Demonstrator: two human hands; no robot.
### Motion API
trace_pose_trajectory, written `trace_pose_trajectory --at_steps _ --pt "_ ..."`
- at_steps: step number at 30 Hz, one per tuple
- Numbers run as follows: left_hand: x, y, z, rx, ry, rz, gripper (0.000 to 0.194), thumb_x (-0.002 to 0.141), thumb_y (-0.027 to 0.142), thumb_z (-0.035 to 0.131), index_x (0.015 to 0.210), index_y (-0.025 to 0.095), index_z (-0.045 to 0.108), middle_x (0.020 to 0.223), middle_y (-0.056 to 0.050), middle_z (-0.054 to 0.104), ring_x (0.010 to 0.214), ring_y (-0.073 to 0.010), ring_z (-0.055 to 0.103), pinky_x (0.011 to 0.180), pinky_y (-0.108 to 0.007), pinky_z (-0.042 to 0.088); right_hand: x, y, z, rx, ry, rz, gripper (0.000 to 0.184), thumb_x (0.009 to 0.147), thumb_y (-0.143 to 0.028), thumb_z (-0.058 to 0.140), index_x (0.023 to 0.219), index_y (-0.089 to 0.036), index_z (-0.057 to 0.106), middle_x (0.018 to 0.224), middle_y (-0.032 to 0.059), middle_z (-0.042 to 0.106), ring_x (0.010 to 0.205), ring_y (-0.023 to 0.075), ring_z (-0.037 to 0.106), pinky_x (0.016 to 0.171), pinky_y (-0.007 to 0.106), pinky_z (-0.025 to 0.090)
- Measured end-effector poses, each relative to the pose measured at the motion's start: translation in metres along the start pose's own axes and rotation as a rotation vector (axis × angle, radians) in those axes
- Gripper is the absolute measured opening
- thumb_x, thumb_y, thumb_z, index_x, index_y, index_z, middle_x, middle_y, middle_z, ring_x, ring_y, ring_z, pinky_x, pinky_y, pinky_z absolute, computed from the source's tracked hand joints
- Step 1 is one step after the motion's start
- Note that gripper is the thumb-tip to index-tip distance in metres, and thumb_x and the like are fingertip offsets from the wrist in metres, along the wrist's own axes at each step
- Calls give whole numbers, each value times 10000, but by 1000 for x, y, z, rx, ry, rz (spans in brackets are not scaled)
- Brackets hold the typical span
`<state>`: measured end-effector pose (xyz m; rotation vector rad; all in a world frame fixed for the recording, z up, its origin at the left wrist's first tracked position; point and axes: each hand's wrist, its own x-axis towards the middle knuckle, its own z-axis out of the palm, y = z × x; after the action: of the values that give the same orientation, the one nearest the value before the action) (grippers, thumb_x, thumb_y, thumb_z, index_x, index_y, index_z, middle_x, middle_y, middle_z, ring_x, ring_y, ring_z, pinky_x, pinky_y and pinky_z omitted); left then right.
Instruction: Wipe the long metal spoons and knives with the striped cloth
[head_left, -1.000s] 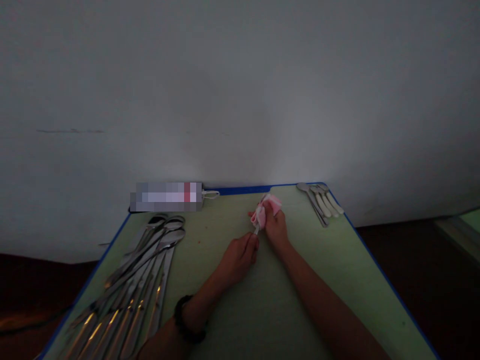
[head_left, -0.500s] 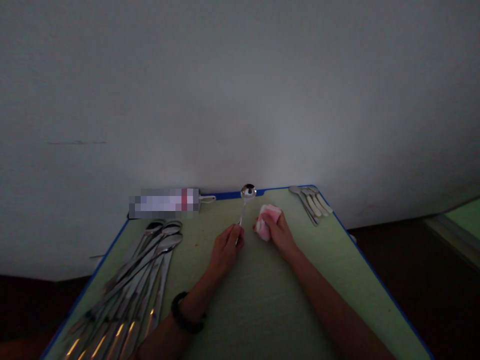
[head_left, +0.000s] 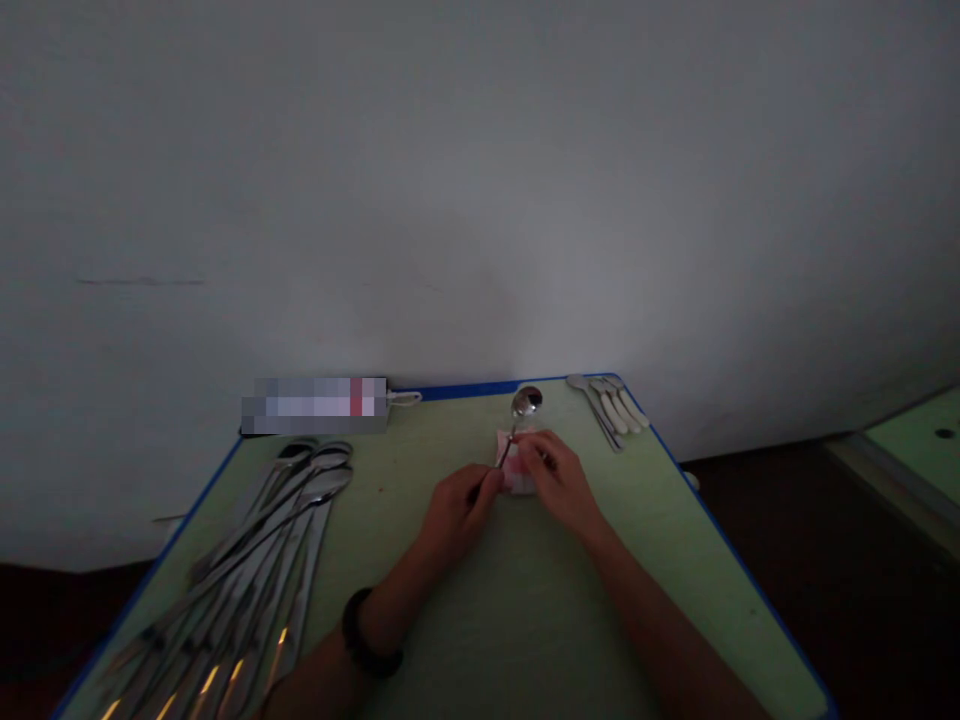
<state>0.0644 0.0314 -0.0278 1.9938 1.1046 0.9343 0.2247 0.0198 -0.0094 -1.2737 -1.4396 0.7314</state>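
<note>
My left hand (head_left: 461,510), a dark bracelet at its wrist, is closed on the handle of a shiny metal spoon (head_left: 526,402). The spoon's round bowl points away from me, above the far part of the table. Against the spoon's neck, my right hand (head_left: 553,478) pinches with thumb and forefinger. A folded pink and white cloth (head_left: 517,478) lies behind the spoon at these fingers, partly covered by them. How the hidden fingers grip the cloth is unclear. Both hands are close together over the pale green tabletop (head_left: 480,620).
Several long metal spoons and other utensils (head_left: 262,560) lie heaped on the left. A blurred-out box-like item (head_left: 315,408) with a white loop is at the back left. Several smaller spoons (head_left: 607,405), some white-handled, lie at the back right. A wall (head_left: 480,200) stands behind the table.
The spoon has moved right and the cloth is now against it. My hands have come together, with the right fingers at the spoon's neck. The view has shifted slightly.
</note>
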Motion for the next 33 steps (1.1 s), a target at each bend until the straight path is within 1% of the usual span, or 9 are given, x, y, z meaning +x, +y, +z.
trace_pose_trajectory --at_steps 4,7,10,13,16,19,22,25,33 --pt "-3 2 4 37 -72 66 312 878 324 427 660 166 586 633 -7 561 608 -148 506 622 -248 390 -3 5 11 125 -59 117 284 814 -430 507 731 -185 625 687 -12 576 637 125 506 597 238 385" --pt "-2 3 2 29 -83 82 344 920 316 345 730 168 590 687 -12 580 639 -149 528 645 -248 419 -1 10 10 297 35 214 314 814 -467 486 723 -185 589 626 -33 539 556 103 468 535 224 366" --pt "0 1 0 14 -55 94 317 933 298 319 838 174 596 820 -37 588 769 -167 554 742 -276 441 6 12 -9 353 154 216 359 825 -492 449 701 -180 578 644 -15 580 536 98 470 529 226 371" --pt "1 -1 1 22 -1 129 210 902 286 415 927 190 600 962 -68 534 930 -198 526 857 -328 425 20 14 -43 183 115 202 359 836 -503 418 726 -193 561 576 -19 582 451 105 450 458 231 345" --pt "1 -4 5 45 47 189 188 880 250 471 1023 206 585 1071 -83 459 1036 -210 481 930 -364 401 34 22 -77 -255 12 151 371 860 -469 385 769 -188 609 506 -22 538 457 127 485 472 240 358" --pt "1 -8 9 67 36 214 228 878 229 479 1094 220 551 1167 -90 416 1136 -223 428 992 -396 364 48 35 -101 -794 -26 79 324 877 -379 383 906 -201 652 752 31 656 680 155 591 626 257 419" --pt "3 -13 12 94 7 212 254 872 223 483 1123 218 524 1214 -97 407 1166 -236 413 1004 -420 359 59 44 -114 -950 -13 95 329 883 -280 358 1012 -166 638 918 97 659 838 192 599 746 286 419" --pt "4 -17 14 109 12 204 225 875 218 468 1091 205 528 1175 -96 430 1123 -233 451 978 -422 387 66 48 -119 -1033 4 109 331 864 -212 361 1042 -143 631 992 137 629 907 216 581 812 303 398" --pt "6 -20 14 142 2 216 226 844 176 487 1057 188 562 1141 -98 498 1107 -237 461 974 -428 385 76 53 -121 -1184 31 145 380 899 -266 303 990 -134 648 954 162 612 891 241 567 803 330 390"
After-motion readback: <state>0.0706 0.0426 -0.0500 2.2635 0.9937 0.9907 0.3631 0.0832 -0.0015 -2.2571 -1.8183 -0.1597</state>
